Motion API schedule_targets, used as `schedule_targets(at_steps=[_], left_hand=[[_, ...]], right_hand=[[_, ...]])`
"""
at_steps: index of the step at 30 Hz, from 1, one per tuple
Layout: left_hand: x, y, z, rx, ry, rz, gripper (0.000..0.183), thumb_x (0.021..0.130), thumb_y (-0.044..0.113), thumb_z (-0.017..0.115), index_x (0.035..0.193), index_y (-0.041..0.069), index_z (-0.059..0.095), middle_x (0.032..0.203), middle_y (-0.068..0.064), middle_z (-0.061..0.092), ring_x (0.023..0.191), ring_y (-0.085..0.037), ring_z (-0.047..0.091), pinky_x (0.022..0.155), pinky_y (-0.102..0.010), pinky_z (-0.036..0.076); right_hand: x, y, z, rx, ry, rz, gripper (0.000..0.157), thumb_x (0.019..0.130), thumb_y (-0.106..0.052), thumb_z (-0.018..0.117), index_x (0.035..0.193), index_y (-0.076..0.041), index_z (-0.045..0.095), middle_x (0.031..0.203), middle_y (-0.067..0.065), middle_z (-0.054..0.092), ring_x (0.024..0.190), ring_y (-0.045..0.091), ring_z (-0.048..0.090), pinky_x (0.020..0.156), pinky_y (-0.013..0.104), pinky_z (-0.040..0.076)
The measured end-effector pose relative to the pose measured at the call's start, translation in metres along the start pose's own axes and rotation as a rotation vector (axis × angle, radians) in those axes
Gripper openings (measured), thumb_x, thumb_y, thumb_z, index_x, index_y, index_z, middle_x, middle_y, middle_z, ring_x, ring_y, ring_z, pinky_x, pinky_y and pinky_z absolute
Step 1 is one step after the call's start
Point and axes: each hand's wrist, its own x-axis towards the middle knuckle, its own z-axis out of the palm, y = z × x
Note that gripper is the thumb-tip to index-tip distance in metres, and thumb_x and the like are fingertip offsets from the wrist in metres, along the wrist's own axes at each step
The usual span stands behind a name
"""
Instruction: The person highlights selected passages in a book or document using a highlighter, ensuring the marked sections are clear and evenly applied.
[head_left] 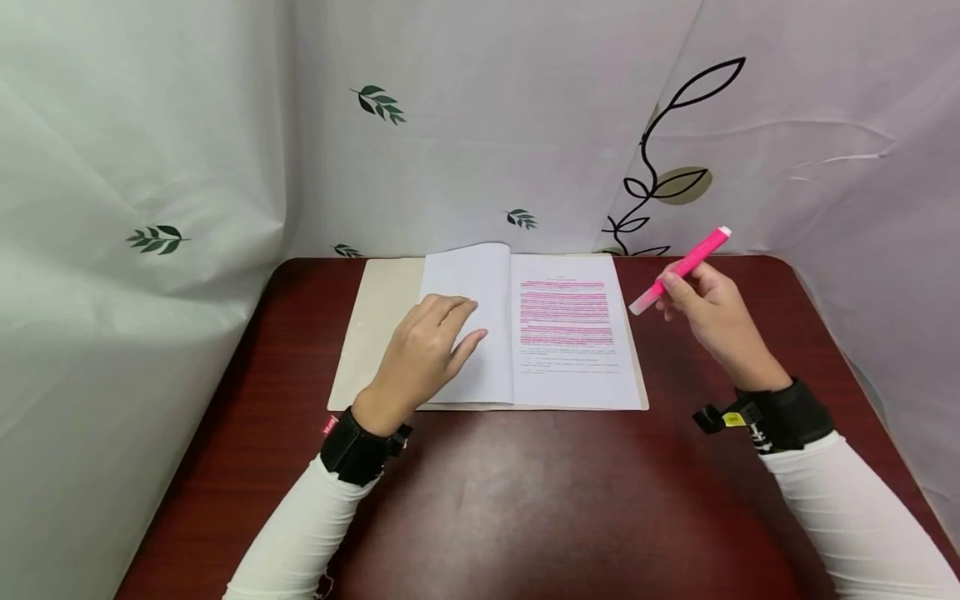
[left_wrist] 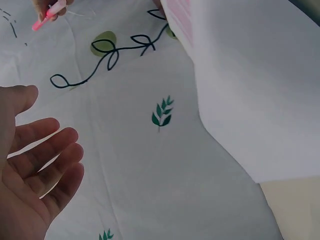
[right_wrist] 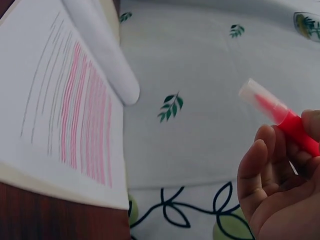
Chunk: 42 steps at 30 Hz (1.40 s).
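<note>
An open document [head_left: 562, 329] lies in a beige folder [head_left: 375, 325] on the dark red table; its right page carries several lines marked in pink [right_wrist: 82, 117]. My left hand [head_left: 427, 350] rests flat on the left page [head_left: 468, 321] with straight fingers [left_wrist: 47, 165]. Right of the folder my right hand [head_left: 708, 312] is raised above the table and grips a pink highlighter [head_left: 681, 268], clear capped end pointing down-left toward the page. That capped end [right_wrist: 272, 110] shows in the right wrist view.
The table [head_left: 525, 500] has rounded corners and a bare front half. White cloth printed with leaves and a black vine [head_left: 660, 158] hangs close behind and on both sides.
</note>
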Motion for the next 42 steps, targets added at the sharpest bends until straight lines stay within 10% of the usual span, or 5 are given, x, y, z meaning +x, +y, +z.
schedule_targets(at_steps=[19, 31, 42], left_hand=[[-0.043, -0.053, -0.014, 0.103, -0.181, -0.112, 0.039, 0.097, 0.026, 0.072, 0.121, -0.005, 0.069, 0.115, -0.020, 0.072, 0.108, -0.037, 0.066, 0.089, -0.051, 0.056], [-0.064, -0.086, -0.005, 0.089, -0.301, -0.230, 0.058, 0.099, 0.033, 0.068, 0.142, -0.004, 0.056, 0.139, -0.027, 0.061, 0.129, -0.043, 0.058, 0.105, -0.059, 0.050], [-0.075, -0.100, 0.003, 0.048, -0.559, -0.398, 0.075, 0.103, 0.051, 0.054, 0.160, 0.006, 0.036, 0.165, -0.026, 0.032, 0.153, -0.047, 0.028, 0.122, -0.064, 0.026]], right_hand=[[0.014, 0.050, -0.036, -0.455, -0.077, 0.099, 0.038, 0.108, -0.038, 0.054, 0.107, -0.002, 0.061, 0.083, 0.015, 0.066, 0.066, 0.014, 0.060, 0.056, 0.023, 0.049], [0.025, 0.073, -0.046, -0.702, -0.207, 0.140, 0.042, 0.109, -0.041, 0.048, 0.091, -0.003, 0.051, 0.067, 0.005, 0.039, 0.062, 0.020, 0.038, 0.053, 0.032, 0.031], [0.033, 0.090, -0.043, -0.791, -0.346, 0.251, 0.039, 0.109, -0.035, 0.050, 0.091, 0.000, 0.052, 0.070, 0.010, 0.050, 0.068, 0.025, 0.048, 0.060, 0.035, 0.038]])
